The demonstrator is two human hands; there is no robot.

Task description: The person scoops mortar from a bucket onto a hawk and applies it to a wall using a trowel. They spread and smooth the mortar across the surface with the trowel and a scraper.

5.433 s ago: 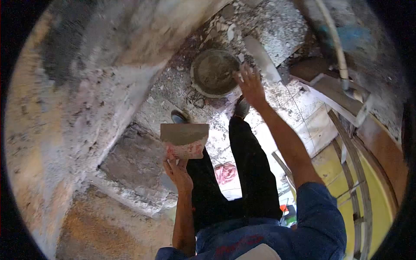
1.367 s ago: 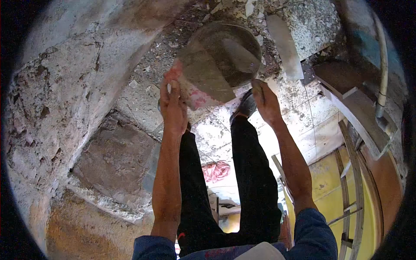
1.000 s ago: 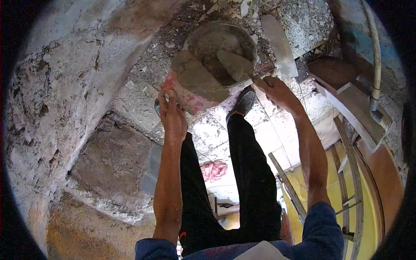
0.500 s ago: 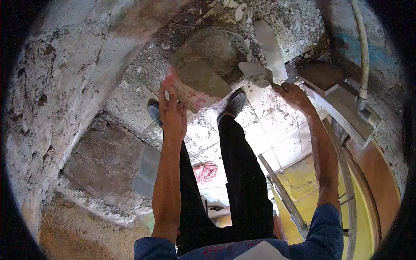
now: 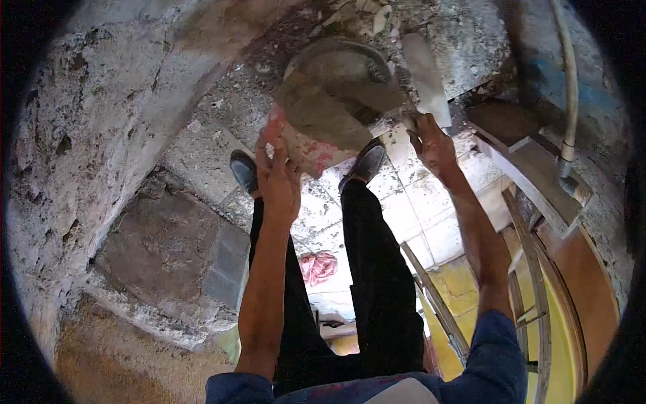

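My left hand point(image 5: 279, 180) grips the near left edge of a tile point(image 5: 315, 153) whose bare border has red and pink stains. Grey wet mortar point(image 5: 319, 121) covers much of the tile's upper face. The tile is held over the near side of a round basin point(image 5: 336, 50) with more mortar in it. My right hand point(image 5: 436, 148) is closed round the handle of a trowel point(image 5: 409, 121), at the right end of the tile. Its blade is hard to tell from the mortar.
A long flat strip point(image 5: 427, 77) lies right of the basin among rubble. My shoes point(image 5: 367, 161) stand just below the tile. A pipe point(image 5: 568, 87) runs down the right wall, by a ledge point(image 5: 531, 168). A wooden ladder point(image 5: 437, 303) and pink cloth point(image 5: 317, 268) are nearer me.
The trowel has moved left from beside the basin to the mortar at the tile's right end. Mortar now reaches further right. My left hand and the tile have shifted slightly right.
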